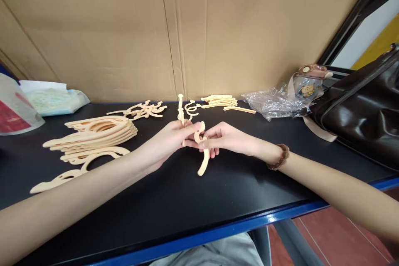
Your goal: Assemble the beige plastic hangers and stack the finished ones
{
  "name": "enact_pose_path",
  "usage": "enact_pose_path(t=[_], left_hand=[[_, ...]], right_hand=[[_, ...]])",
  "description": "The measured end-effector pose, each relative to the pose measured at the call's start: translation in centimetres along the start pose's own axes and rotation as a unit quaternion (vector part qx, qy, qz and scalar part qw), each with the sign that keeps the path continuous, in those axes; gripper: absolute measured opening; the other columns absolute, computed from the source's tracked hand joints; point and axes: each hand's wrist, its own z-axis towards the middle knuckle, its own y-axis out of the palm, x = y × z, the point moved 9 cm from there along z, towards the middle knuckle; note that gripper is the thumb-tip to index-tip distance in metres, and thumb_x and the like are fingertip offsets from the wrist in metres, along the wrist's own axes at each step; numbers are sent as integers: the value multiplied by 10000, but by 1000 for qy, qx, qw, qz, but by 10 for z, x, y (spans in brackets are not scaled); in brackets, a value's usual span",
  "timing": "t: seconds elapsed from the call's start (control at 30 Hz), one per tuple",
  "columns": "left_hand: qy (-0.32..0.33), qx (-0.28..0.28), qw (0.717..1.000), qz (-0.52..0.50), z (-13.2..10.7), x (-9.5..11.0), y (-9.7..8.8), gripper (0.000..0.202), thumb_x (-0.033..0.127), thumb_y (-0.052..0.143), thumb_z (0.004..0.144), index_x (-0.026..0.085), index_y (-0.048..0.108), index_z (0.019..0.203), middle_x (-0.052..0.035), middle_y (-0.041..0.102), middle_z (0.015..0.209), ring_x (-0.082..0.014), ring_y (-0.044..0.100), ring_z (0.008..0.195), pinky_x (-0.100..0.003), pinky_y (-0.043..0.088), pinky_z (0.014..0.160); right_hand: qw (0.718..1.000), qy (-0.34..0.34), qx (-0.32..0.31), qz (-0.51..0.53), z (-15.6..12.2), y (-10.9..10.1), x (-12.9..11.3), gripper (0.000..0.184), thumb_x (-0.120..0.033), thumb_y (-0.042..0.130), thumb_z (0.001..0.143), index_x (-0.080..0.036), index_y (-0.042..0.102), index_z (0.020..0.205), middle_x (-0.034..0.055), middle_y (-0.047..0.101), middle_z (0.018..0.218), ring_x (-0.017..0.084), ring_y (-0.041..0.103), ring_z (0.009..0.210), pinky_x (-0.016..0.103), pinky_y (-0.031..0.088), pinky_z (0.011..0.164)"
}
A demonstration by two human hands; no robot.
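Note:
Above the middle of the black table, my left hand (177, 135) is closed around a narrow beige piece (181, 110) that stands nearly upright. Its thumb also presses near the top of a curved, hook-shaped beige piece (205, 160). From the other side, my right hand (222, 139) pinches this curved piece near its middle, and its tail hangs down free. How the two pieces meet is hidden by the fingers. Just behind the hands lie a few small curved pieces (191, 108). Left of my left hand is a stack of large curved beige pieces (99, 133).
Small hooked pieces (146, 110) and a pile of slim strips (220, 100) lie at the back. Clear plastic wrap (271, 102), a bottle (308, 83) and a black bag (358, 108) stand right. A soft packet (59, 99) and a white-red container (17, 108) are left. Cardboard (249, 29) rises behind.

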Motion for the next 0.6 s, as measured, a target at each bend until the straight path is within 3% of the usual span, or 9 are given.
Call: enact_pose_path(t=[0.13,0.23,0.33,0.43,0.6], left_hand=[[-45,70,996,-28,0,-15,-17,201,335,524,906,151,602,888,-93,687,950,-208,664,797,-350,528,707],[-65,92,993,-26,-4,-22,-17,138,287,511,916,156,552,897,-96,693,937,-192,664,719,-346,529,668],[-71,85,993,-44,-8,-24,-11,76,236,545,891,164,541,915,-78,699,894,-179,660,689,-331,529,661],[-68,75,991,-85,-8,-23,-9,119,188,556,850,150,571,962,-98,696,947,-209,670,803,-346,537,730],[-54,38,982,-177,-3,-21,-6,243,274,447,862,141,619,970,-124,675,1054,-249,637,989,-387,504,885]], right_hand=[[996,0,88,0,0,-21,-2,227,-351,631,834,-140,615,752,-21,606,597,78,576,522,182,462,498],[989,12,150,-10,-2,-34,-2,196,-332,637,826,-146,595,782,-36,571,584,69,546,492,170,440,460],[989,8,150,-12,-1,-36,-2,191,-330,631,835,-143,597,821,-24,581,640,67,547,531,174,457,501],[991,-11,137,-1,0,-34,-1,200,-345,603,860,-147,603,839,-3,609,736,76,578,628,183,489,576],[991,-35,113,58,-3,-29,-4,183,-316,637,838,-162,657,935,28,639,981,114,634,867,228,548,745]])
